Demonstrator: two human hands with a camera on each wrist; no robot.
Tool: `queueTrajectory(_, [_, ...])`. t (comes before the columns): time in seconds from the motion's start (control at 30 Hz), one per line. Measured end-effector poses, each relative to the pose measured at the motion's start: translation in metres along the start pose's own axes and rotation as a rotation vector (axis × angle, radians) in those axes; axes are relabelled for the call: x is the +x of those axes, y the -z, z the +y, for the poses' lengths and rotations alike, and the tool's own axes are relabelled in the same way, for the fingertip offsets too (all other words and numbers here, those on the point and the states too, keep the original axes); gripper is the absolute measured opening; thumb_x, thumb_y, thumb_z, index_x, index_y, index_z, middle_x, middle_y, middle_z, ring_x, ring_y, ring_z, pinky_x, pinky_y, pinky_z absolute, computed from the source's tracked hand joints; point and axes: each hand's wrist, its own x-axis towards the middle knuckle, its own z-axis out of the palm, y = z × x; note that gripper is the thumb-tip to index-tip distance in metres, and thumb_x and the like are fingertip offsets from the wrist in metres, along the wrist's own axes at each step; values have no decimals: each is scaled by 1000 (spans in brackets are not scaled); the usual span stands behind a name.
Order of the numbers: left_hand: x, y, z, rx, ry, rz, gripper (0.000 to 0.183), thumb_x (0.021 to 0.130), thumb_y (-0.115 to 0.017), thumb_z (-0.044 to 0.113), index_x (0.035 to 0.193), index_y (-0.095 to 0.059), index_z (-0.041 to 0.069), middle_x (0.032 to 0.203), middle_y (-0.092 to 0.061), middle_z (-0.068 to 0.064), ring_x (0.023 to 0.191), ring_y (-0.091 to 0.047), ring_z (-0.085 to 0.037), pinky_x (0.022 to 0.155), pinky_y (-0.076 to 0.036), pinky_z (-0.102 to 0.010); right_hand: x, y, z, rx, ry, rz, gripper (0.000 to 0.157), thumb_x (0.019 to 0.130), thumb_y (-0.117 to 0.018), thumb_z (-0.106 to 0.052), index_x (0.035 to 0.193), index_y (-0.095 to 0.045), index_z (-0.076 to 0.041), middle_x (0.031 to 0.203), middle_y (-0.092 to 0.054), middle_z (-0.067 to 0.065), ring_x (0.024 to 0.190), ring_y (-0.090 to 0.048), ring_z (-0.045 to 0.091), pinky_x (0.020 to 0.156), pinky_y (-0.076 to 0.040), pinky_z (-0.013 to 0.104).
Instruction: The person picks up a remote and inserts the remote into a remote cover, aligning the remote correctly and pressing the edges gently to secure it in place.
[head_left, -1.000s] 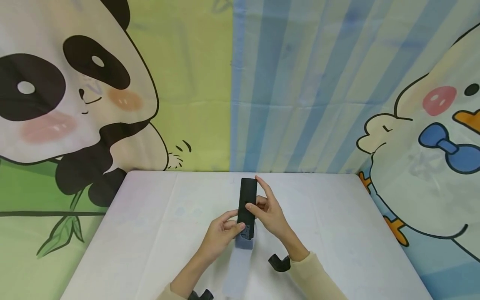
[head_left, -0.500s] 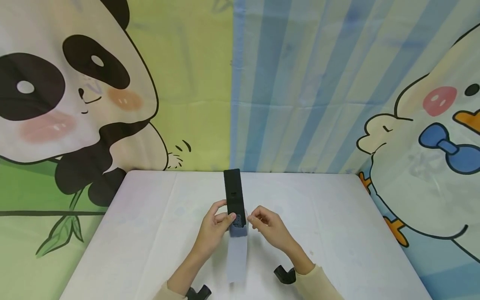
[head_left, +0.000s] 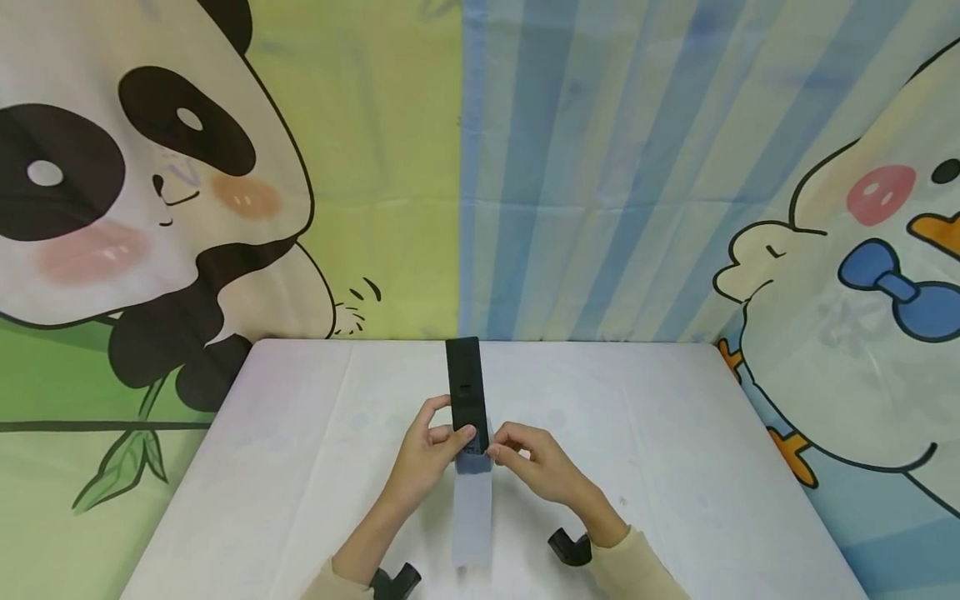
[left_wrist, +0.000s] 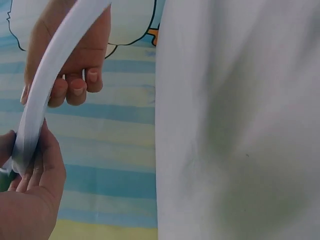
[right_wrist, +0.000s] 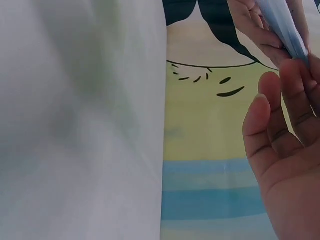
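Note:
In the head view a long, flat black bar point(head_left: 466, 379) stands raised over the table in front of me. My left hand point(head_left: 422, 462) grips its lower part, thumb across the front and fingers at the back. A pale bluish, limp strip point(head_left: 472, 517) hangs from the bar's lower end, and some of it shows along the bar's right edge. There my right hand point(head_left: 546, 468) pinches the pale edge between thumb and forefinger. From the left wrist, the strip point(left_wrist: 52, 75) appears as a curved white band. The right wrist view shows fingertips of the right hand point(right_wrist: 287, 160) at the strip.
A white-covered table point(head_left: 637, 450) lies under both hands. Behind it hangs a printed cloth backdrop point(head_left: 600, 167) with a panda and a duck. Black wrist-camera mounts point(head_left: 570, 547) stick out by the cuffs.
The left hand has carried the bar left and slightly up. The right hand has come down off the bar's upper part to the pale edge beside the left thumb.

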Motion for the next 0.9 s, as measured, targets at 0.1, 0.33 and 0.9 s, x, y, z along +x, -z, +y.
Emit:
queueTrajectory(0.1, [3,3,1,26,9,-27,55,97,-69,27,144,-42,21,91,-74,-12,82,-69,-21,78,-52,-32,3,-1,-9,10,13,22,15,98,-57,7,91,-62,-5,78,-60,12,67,-54,22,59,-44,26])
queueTrajectory(0.33, [10,7,4,84,39,-90,61,97,-69,32,148,-38,20,92,-74,-10,83,-69,-25,78,-51,-38,9,-3,-30,43,18,90,14,98,-55,10,87,-60,2,74,-57,18,66,-53,27,59,-44,26])
queueTrajectory(0.9, [8,5,4,62,27,-120,71,98,-67,34,155,-32,10,97,-75,-11,98,-71,-24,88,-54,-42,19,-3,-30,149,-25,189,14,99,-51,11,89,-59,5,75,-56,23,67,-54,35,62,-51,33])
